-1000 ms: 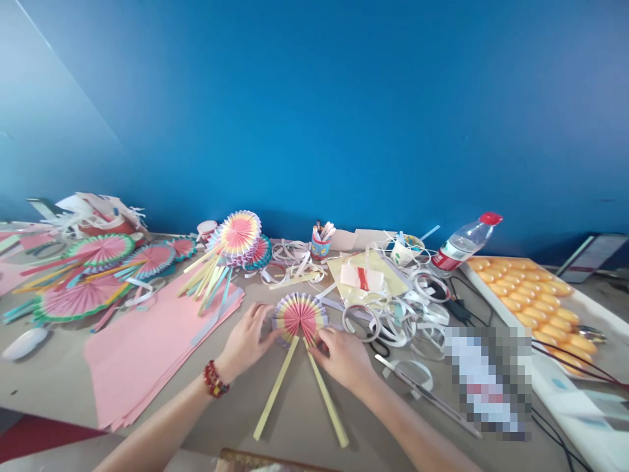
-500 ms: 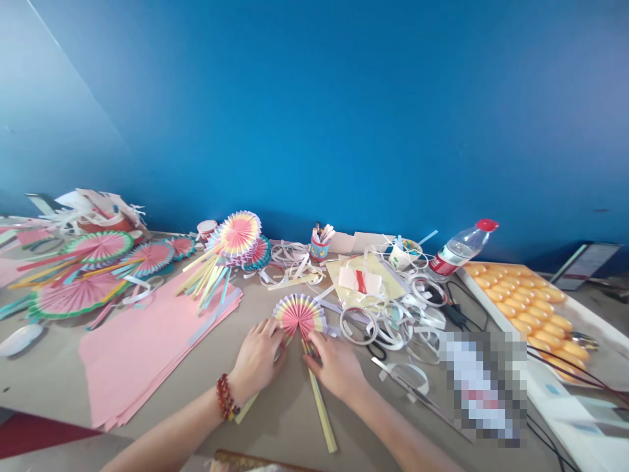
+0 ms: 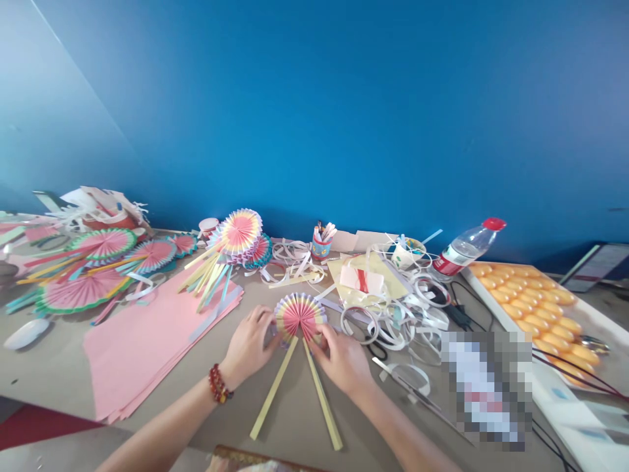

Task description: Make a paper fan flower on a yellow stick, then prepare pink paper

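Pink-and-yellow paper fan (image 3: 300,316) spread flat, left hand (image 3: 250,344) and right hand (image 3: 341,357) clamped on its edges; sticks (image 3: 273,396) want even pressure

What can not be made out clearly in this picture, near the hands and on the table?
Head view:
- The mosaic patch is blurred; what lies under it is unknown.
- The brown object is cut off by the bottom edge.
- The left hand and right hand meet the paper fan; the fingertips are too small to tell pinching from touching.
- The bottle label is too small to read.
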Available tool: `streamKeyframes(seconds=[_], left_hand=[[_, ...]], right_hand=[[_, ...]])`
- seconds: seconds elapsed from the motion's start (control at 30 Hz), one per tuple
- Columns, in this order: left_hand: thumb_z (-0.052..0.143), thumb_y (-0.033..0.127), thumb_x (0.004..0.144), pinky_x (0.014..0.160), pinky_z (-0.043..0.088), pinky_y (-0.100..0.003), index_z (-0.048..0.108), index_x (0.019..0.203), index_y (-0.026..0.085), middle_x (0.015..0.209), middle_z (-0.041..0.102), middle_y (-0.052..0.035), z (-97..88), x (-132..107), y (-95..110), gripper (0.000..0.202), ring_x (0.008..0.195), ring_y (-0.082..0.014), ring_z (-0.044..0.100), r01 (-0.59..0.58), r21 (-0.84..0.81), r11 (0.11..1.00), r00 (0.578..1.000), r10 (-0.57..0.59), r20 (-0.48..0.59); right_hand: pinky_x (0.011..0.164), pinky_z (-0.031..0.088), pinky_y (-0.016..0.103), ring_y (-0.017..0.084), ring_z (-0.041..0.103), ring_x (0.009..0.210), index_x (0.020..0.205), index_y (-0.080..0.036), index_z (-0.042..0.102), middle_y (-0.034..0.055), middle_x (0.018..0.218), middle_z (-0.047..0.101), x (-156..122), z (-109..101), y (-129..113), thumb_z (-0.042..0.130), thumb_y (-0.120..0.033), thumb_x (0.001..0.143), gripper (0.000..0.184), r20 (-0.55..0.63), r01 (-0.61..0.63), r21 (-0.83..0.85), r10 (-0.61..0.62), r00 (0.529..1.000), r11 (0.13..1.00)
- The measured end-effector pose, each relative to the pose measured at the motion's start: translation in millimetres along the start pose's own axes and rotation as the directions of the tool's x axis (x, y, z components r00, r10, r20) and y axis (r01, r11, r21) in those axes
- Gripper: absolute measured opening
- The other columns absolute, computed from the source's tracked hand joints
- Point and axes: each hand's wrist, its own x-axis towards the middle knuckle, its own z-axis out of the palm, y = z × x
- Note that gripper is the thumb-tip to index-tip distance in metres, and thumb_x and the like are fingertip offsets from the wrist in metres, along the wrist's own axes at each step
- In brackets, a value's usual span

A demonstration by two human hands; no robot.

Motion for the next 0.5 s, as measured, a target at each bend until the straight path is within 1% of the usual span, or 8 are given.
streamKeyframes(seconds=[0.07,0.13,0.23,0.27,0.33,0.43,0.5], left_hand=[[0.053,0.037,0.092,0.075,0.051,-0.036,0.052,0.1,0.021,0.101,0.057,-0.0073,-0.1,-1.4,-5.1,0.019,0.086,-0.0221,0.061,0.031,0.046,0.998,0.999,-0.03,-0.011],[0.056,0.043,0.089,0.074,0.052,-0.036,0.052,0.104,0.021,0.101,0.057,-0.0067,1.8,-4.7,-4.6,0.027,0.085,-0.0224,0.062,0.043,0.066,0.997,0.999,-0.043,-0.007],[0.062,0.046,0.084,0.082,0.052,-0.04,0.05,0.112,0.022,0.11,0.056,-0.0092,6.8,-10.4,4.5,0.039,0.098,-0.027,0.061,0.019,0.083,0.996,1.0,-0.02,0.01],[0.063,0.045,0.083,0.085,0.051,-0.042,0.049,0.115,0.022,0.114,0.056,-0.0105,8.6,-11.9,8.3,0.041,0.103,-0.0287,0.059,0.011,0.094,0.995,1.0,-0.012,0.018],[0.062,0.038,0.083,0.089,0.049,-0.045,0.048,0.117,0.021,0.121,0.054,-0.0121,11.9,-13.6,14.6,0.04,0.109,-0.0304,0.056,0.006,0.118,0.993,0.999,-0.01,0.039],[0.058,0.028,0.084,0.09,0.048,-0.044,0.049,0.112,0.021,0.122,0.053,-0.0121,15.4,-14.2,19.2,0.031,0.11,-0.0294,0.055,0.013,0.132,0.991,0.999,-0.019,0.047],[0.056,0.023,0.084,0.089,0.048,-0.043,0.05,0.107,0.021,0.119,0.053,-0.0111,16.3,-14.2,19.6,0.024,0.107,-0.0279,0.055,0.018,0.143,0.99,0.998,-0.025,0.05]], right_hand=[[0.057,0.032,0.025,0.016,0.063,0.063,0.095,-0.022,0.057,-0.0009,0.072,0.067,-0.4,-0.9,0.4,0.058,-0.034,0.091,0.013,0.0,-0.01,-0.011,0.01,1.0,1.0],[0.057,0.032,0.025,0.017,0.063,0.063,0.094,-0.022,0.057,-0.0005,0.072,0.067,-0.7,-0.6,-0.4,0.06,-0.035,0.089,0.014,0.01,-0.014,-0.018,0.014,1.0,1.0],[0.057,0.032,0.025,0.017,0.063,0.063,0.094,-0.022,0.058,-0.0009,0.072,0.067,-0.6,1.0,-2.0,0.062,-0.032,0.089,0.012,0.039,-0.012,-0.014,0.013,0.999,1.0],[0.057,0.032,0.025,0.017,0.063,0.063,0.094,-0.022,0.058,-0.0009,0.072,0.067,-0.6,1.5,-2.4,0.062,-0.031,0.089,0.011,0.051,-0.008,-0.009,0.008,0.999,1.0],[0.059,0.034,0.025,0.017,0.064,0.066,0.094,-0.022,0.059,-0.0007,0.074,0.068,-0.9,2.6,-3.5,0.061,-0.029,0.089,0.009,0.077,0.011,0.005,-0.012,0.997,1.0],[0.063,0.037,0.024,0.017,0.065,0.073,0.095,-0.022,0.06,0.0003,0.081,0.07,-2.5,4.2,-5.9,0.06,-0.029,0.09,0.008,0.113,0.05,0.038,-0.054,0.992,0.998],[0.066,0.039,0.024,0.017,0.065,0.075,0.096,-0.023,0.061,0.0008,0.084,0.07,-4.0,5.1,-7.7,0.059,-0.028,0.091,0.008,0.128,0.066,0.059,-0.073,0.989,0.996]])
